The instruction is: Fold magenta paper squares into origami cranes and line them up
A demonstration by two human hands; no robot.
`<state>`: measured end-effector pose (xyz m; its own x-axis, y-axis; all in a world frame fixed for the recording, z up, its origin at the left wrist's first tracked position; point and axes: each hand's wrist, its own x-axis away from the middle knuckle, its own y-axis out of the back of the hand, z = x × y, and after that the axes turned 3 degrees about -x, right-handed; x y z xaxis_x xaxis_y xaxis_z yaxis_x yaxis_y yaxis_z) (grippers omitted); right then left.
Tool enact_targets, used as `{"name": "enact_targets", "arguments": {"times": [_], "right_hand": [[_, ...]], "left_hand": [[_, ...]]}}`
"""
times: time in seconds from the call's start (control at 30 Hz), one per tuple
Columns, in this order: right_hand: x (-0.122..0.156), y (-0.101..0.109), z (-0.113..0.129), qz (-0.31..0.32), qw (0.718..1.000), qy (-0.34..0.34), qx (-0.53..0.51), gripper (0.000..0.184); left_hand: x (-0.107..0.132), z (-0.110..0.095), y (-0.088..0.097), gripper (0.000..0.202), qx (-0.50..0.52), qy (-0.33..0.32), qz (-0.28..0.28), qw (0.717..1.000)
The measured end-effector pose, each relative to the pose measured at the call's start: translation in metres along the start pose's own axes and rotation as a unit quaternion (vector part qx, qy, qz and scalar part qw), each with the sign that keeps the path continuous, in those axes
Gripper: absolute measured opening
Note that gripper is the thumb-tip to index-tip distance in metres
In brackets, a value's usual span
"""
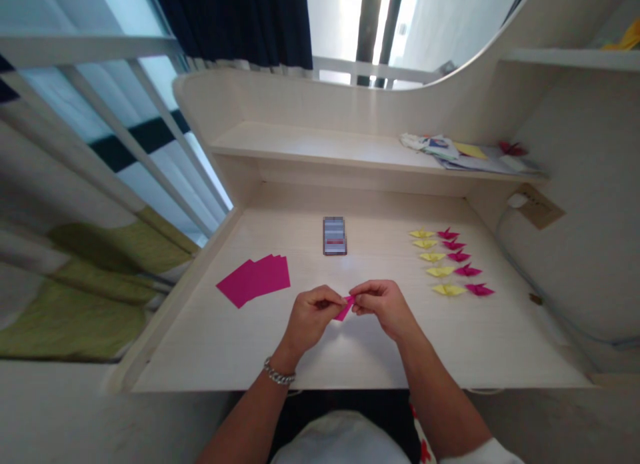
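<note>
My left hand and my right hand meet over the middle of the pale desk, both pinching a small folded piece of magenta paper between their fingertips. A silver bracelet circles my left wrist. To the left lies a fanned stack of flat magenta paper sheets. On the right, two columns of finished folded figures sit on the desk: several yellow ones and several magenta ones.
A phone lies flat behind my hands. The shelf above the desk holds papers and a red folded figure at its right end. A railing and window are left; a paper tag hangs on the right wall.
</note>
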<state>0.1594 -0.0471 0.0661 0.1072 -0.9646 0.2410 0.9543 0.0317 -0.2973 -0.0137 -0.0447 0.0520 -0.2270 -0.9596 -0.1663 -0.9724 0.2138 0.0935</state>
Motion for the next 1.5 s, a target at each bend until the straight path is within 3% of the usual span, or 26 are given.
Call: {"name": "enact_targets", "arguments": {"times": [0.33, 0.63, 0.8, 1.0, 1.23, 1.5], "right_hand": [[0.000, 0.004, 0.002, 0.034, 0.998, -0.048, -0.030, 0.019], [-0.001, 0.001, -0.003, 0.039, 0.995, 0.003, 0.090, 0.020], [-0.003, 0.004, -0.007, 0.058, 0.992, 0.009, 0.108, 0.019], [-0.004, 0.006, -0.009, 0.054, 0.990, 0.025, 0.127, 0.016], [-0.004, 0.004, -0.008, 0.046, 0.989, 0.040, 0.132, 0.016], [-0.004, 0.002, -0.012, 0.024, 0.984, 0.051, 0.168, 0.016]], "left_hand": [[-0.002, 0.001, 0.002, 0.005, -0.008, 0.020, 0.011, 1.000], [-0.002, 0.001, -0.002, 0.004, -0.001, 0.040, 0.022, 0.999], [-0.003, 0.000, -0.001, 0.008, 0.026, 0.099, 0.035, 0.994], [-0.003, -0.007, 0.005, 0.013, 0.013, 0.113, 0.049, 0.992], [-0.003, 0.002, 0.004, 0.021, 0.166, 0.172, 0.029, 0.971], [-0.005, 0.000, 0.000, 0.019, 0.048, 0.149, 0.035, 0.987]]}}
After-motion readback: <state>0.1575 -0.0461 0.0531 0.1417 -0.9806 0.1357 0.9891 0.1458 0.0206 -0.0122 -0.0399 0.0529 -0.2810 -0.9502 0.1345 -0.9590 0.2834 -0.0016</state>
